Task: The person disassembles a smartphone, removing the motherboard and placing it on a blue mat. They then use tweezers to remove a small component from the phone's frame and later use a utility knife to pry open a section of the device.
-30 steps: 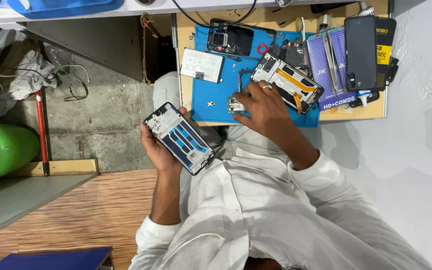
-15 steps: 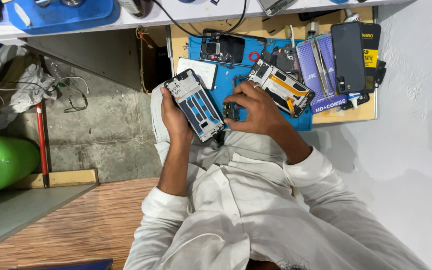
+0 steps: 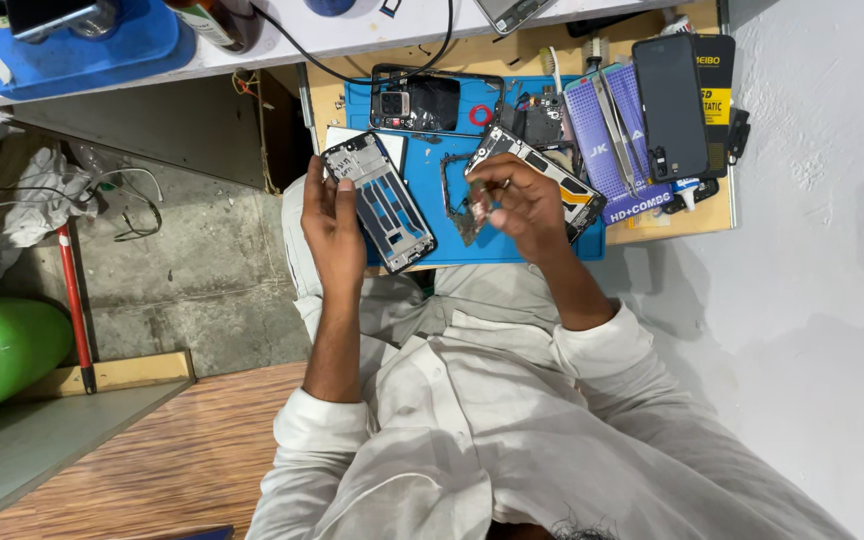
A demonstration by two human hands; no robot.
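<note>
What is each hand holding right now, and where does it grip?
The left hand holds the phone frame by its long left edge. The right hand pinches a small dark part at its upper end between fingertips.

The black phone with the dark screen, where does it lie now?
In the head view, the black phone lies at the right end of the wooden board, on packets beside the tweezers, right of the blue mat and untouched by either hand.

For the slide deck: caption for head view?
Left hand holds phone frame; right hand pinches small part over blue mat.
</note>
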